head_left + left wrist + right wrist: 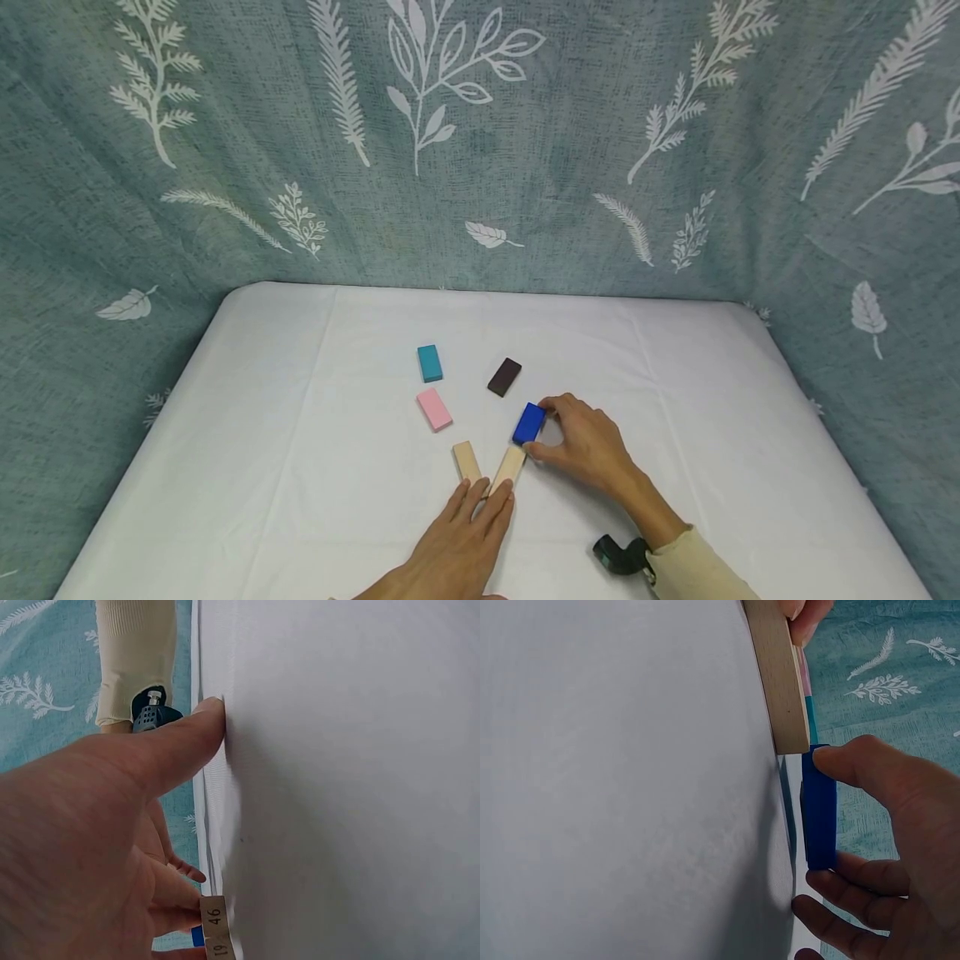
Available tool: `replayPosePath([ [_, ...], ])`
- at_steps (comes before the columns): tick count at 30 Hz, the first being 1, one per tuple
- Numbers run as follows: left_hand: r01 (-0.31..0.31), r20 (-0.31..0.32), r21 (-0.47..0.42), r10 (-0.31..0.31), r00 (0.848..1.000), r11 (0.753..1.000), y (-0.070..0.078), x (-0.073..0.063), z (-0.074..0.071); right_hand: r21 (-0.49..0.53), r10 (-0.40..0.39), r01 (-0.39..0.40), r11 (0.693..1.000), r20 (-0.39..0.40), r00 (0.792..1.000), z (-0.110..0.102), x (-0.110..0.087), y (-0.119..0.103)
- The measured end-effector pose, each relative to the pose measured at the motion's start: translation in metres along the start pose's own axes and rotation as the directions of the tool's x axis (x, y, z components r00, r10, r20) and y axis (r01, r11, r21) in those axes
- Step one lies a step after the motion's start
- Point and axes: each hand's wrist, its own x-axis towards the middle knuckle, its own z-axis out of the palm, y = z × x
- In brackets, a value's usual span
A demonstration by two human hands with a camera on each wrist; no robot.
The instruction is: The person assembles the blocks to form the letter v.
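My right hand [592, 442] pinches a blue wooden block [528, 423] between thumb and fingers at its two ends, as the right wrist view also shows. The near end of that block meets the far end of a plain wooden block [511, 465]. A second plain block [466, 458] lies to its left, the two forming a V that narrows toward me. Over the near ends of both plain blocks, my left hand [461, 542] rests with straight fingers. Printed numbers show on a plain block's end [214, 919] in the left wrist view.
Farther back lie a pink block [434, 410], a teal block [430, 364] and a dark brown block [505, 377]. All are on a white cloth-covered table [337, 467]. A teal leaf-patterned curtain [480, 200] hangs around its back and sides.
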Motion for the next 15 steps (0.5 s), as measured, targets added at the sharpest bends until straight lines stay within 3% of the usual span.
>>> replayPosePath([
  [7,0.002,0.011,-0.001,-0.002,1.0,1.0,0.0008,0.0006,0.0008,-0.004,-0.012,0.012,1.0,0.003,1.0,0.0009,-0.0033,-0.001],
  [15,-0.002,-0.02,0.011,0.002,1.0,1.0,0.0012,0.0004,0.0022,-0.011,-0.027,0.027,1.0,0.0,1.0,0.0022,-0.0054,-0.002],
])
